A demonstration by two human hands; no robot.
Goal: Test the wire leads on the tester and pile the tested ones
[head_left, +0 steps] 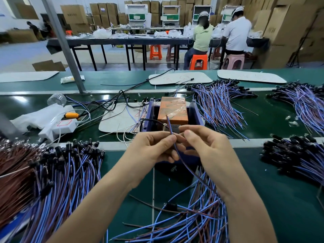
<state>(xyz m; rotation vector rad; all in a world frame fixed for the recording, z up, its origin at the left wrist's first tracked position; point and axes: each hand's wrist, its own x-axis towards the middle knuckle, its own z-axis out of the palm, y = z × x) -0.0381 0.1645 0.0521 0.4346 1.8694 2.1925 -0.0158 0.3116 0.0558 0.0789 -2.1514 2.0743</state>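
Observation:
My left hand (154,146) pinches a thin blue and brown wire lead (169,125) between thumb and forefinger, its free ends pointing up toward the tester. My right hand (203,142) hovers just right of it with curled fingers near the lead; whether it touches the lead is unclear. The lead's tail runs down under my right wrist. The tester (172,111) is an orange block wrapped in clear film in a purple frame, just beyond my hands. A pile of leads (192,216) lies below my right forearm.
Large heaps of blue and brown leads with black caps lie at the left (57,172), far right (298,158) and behind the tester (220,102). A white power strip (64,126) and cables sit at the left. Two people sit at a far table.

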